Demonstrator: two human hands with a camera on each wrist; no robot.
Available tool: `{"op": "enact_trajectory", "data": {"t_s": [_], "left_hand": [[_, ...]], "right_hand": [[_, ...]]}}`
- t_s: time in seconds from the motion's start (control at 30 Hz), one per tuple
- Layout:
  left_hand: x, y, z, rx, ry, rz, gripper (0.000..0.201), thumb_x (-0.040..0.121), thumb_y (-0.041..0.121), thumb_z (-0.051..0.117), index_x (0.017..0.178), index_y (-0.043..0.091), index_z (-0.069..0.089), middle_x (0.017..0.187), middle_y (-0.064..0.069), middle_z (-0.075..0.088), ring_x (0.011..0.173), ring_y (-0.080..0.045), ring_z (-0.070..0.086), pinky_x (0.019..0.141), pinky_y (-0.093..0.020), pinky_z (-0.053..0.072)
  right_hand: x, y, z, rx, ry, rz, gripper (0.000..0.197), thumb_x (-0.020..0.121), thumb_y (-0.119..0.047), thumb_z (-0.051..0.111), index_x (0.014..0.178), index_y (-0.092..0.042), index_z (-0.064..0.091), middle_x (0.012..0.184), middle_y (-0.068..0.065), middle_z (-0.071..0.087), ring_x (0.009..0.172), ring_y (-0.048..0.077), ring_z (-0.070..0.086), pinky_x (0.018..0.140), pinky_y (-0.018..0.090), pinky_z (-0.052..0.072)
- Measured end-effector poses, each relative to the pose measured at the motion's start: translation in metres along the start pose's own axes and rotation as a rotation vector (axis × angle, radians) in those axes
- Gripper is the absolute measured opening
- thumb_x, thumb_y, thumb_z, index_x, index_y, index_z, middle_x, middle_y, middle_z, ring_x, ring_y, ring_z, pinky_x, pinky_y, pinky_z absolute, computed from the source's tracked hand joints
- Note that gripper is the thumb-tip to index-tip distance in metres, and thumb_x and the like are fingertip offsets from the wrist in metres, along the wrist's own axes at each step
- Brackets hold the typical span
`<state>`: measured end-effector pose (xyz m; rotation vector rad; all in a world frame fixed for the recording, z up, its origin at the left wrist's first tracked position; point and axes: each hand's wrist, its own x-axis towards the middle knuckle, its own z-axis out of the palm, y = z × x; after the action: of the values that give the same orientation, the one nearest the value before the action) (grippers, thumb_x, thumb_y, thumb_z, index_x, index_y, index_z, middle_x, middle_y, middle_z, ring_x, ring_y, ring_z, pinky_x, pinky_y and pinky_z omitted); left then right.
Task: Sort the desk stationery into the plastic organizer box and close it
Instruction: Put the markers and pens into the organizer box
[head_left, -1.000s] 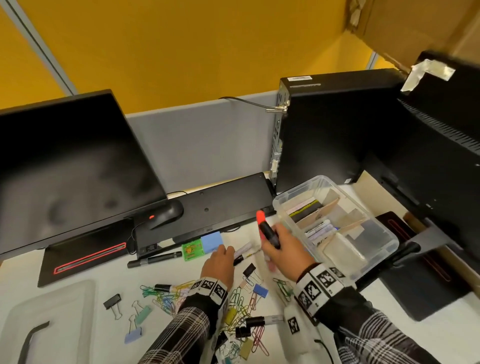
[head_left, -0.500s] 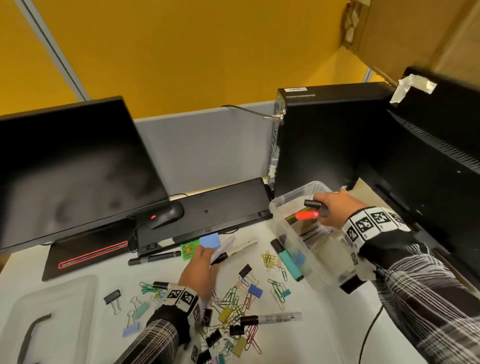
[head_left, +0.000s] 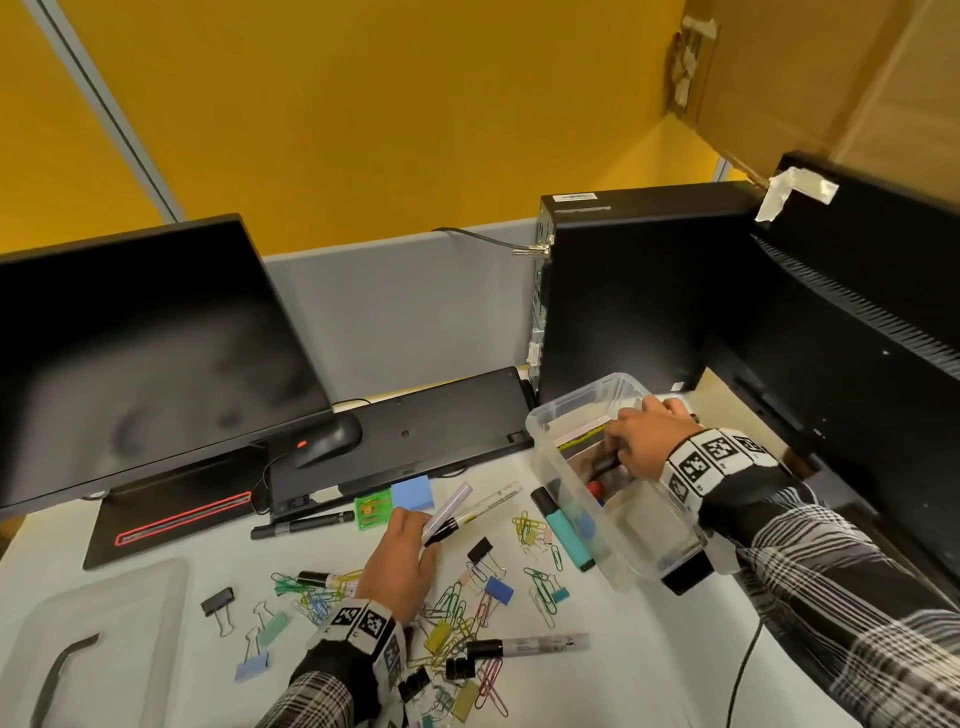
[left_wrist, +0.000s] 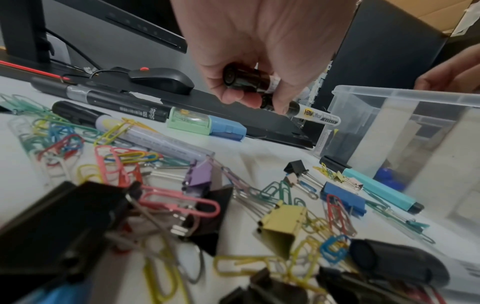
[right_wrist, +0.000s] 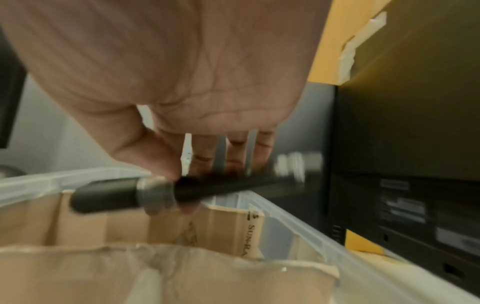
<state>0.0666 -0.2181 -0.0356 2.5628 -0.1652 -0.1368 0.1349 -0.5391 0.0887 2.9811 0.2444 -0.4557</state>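
The clear plastic organizer box (head_left: 540, 423) stands open at the right of the desk, with cardboard dividers (right_wrist: 228, 224) inside. My right hand (head_left: 615, 452) is down in the box and pinches a black-bodied marker (right_wrist: 221, 185) between thumb and fingers. Below it in the box shows something red (head_left: 595, 488). My left hand (head_left: 423, 530) grips two markers, a black-capped white one (head_left: 448, 512) and one with a printed label (left_wrist: 315, 118), just above the desk. A teal highlighter (head_left: 563, 530) lies against the box's left wall.
Paper clips and binder clips (head_left: 467, 613) lie scattered in front of me, with more markers (head_left: 530, 646) and two small sticky-note blocks (head_left: 413, 493). The box lid (head_left: 104, 613) lies at the near left. A monitor, an upturned keyboard (head_left: 415, 431) and a computer tower (head_left: 639, 291) ring the desk.
My right hand carried the marker from the desk over the box and has now dropped down inside it. My left hand gathered two markers off the desk and holds them.
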Motion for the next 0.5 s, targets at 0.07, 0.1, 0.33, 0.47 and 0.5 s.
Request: {"op": "enact_trajectory", "data": {"t_s": [0.07,0.1,0.33,0.47,0.5], "left_hand": [[-0.001,0.000,0.001,-0.003,-0.008,-0.006,0.025,0.097,0.029,0.046,0.121,0.021,0.047,0.116,0.007,0.037,0.091,-0.008,0.051,0.080,-0.021,0.044],[-0.002,0.000,0.002,-0.002,-0.012,-0.009,0.025,0.097,0.029,0.046,0.120,0.022,0.047,0.115,0.008,0.036,0.090,-0.007,0.051,0.080,-0.021,0.044],[-0.009,0.010,0.002,-0.037,-0.005,0.008,0.022,0.096,0.028,0.046,0.117,0.020,0.048,0.109,0.007,0.037,0.080,-0.007,0.052,0.072,-0.020,0.043],[-0.008,0.035,-0.012,-0.099,0.062,0.059,0.020,0.095,0.031,0.050,0.113,0.022,0.050,0.107,0.006,0.044,0.074,-0.005,0.054,0.067,-0.023,0.048],[-0.006,0.044,-0.018,-0.108,0.083,0.091,0.020,0.095,0.031,0.050,0.112,0.022,0.050,0.105,0.006,0.044,0.073,-0.005,0.054,0.067,-0.025,0.049]], "right_hand": [[-0.002,-0.004,-0.002,-0.033,0.026,-0.038,0.020,0.090,-0.034,0.049,0.106,-0.037,0.061,0.122,-0.009,0.053,0.124,0.022,0.036,0.113,0.047,0.013],[-0.004,-0.004,-0.002,-0.018,0.037,-0.047,0.019,0.089,-0.033,0.052,0.105,-0.038,0.062,0.122,-0.010,0.053,0.125,0.022,0.035,0.114,0.047,0.010],[-0.033,0.020,0.016,0.434,0.175,0.117,0.032,0.088,-0.022,0.049,0.116,-0.036,0.055,0.130,-0.007,0.049,0.122,0.020,0.039,0.107,0.039,0.029],[-0.047,0.028,0.041,0.544,0.213,0.300,0.047,0.091,-0.026,0.046,0.138,-0.025,0.038,0.147,0.001,0.032,0.133,0.024,0.030,0.111,0.043,0.029],[-0.049,0.029,0.047,0.533,0.230,0.321,0.049,0.092,-0.028,0.043,0.141,-0.023,0.034,0.151,0.001,0.028,0.136,0.024,0.027,0.113,0.043,0.027]]}}
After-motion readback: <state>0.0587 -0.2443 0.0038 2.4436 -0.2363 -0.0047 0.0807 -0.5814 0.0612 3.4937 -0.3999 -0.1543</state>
